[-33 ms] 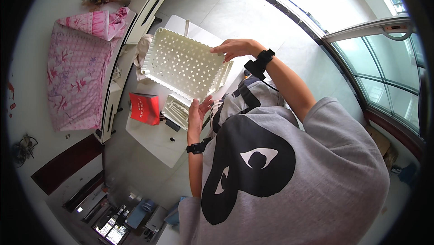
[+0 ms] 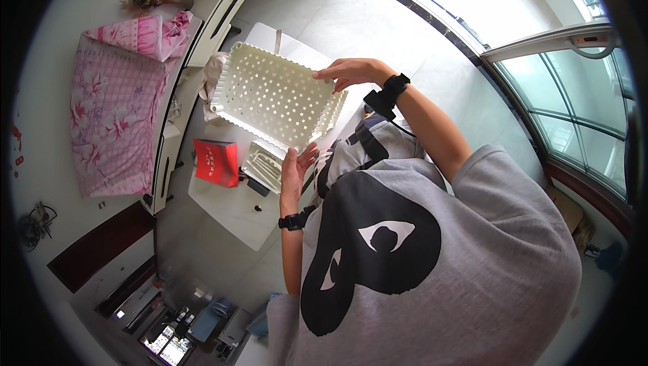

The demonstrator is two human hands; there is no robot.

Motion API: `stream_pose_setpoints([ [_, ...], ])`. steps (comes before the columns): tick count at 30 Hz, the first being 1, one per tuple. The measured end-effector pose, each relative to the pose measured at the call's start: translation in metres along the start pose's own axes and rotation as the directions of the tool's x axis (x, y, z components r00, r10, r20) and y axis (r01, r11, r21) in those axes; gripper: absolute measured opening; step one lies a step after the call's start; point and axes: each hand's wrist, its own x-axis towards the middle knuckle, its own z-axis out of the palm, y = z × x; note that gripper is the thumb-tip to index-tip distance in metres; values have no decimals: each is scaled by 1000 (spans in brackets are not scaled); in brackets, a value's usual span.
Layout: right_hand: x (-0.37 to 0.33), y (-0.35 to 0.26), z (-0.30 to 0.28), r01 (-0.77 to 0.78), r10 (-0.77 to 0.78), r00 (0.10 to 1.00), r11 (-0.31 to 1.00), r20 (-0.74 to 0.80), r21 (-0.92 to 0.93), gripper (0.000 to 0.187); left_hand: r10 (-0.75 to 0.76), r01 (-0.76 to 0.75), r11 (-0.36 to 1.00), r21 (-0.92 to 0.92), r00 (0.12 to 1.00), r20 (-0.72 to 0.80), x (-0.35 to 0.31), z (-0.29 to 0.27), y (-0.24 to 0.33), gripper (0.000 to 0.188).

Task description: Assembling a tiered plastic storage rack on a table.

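A pale cream-green plastic basket [image 2: 270,92] with star-shaped holes and a scalloped rim is tilted over the white table [image 2: 229,214]. My right hand [image 2: 354,72] grips its rim on the right side, fingers bent over the edge. At the near corner my left hand [image 2: 297,167] holds the basket, its thumb up against the rim and some fingers partly hidden. Just below the basket, close to my left hand, lies a smaller pale tray [image 2: 263,167] with long narrow pieces in it. A red paper bag [image 2: 217,162] is left of that tray.
A dark box-shaped thing [image 2: 258,186] and a small black piece [image 2: 258,208] are on the table. Pale cloth [image 2: 213,82] is bunched behind the basket. Further left, a pink floral cloth [image 2: 115,109] covers part of a white cabinet. A glass door [image 2: 567,102] is at the right.
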Motion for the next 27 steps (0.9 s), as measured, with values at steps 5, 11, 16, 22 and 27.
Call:
stream_pose_setpoints([
  [5,7,4,0,19,-21,999,996,-28,-84,86,-13,11,998,61,999,30,-3,0,4,67],
  [11,6,8,2,50,-51,999,995,-4,-91,92,-7,7,1000,19,999,34,-4,-7,2,57],
  [16,13,24,3,112,-115,993,991,-32,-69,95,-27,27,1000,7,999,44,-6,-4,7,60],
  [22,12,24,0,82,-87,995,991,-46,-108,93,-35,35,999,3,995,95,-4,-2,7,66],
  [27,13,28,4,105,-105,994,992,-16,62,84,-36,41,997,-62,997,74,-5,-3,1,68],
])
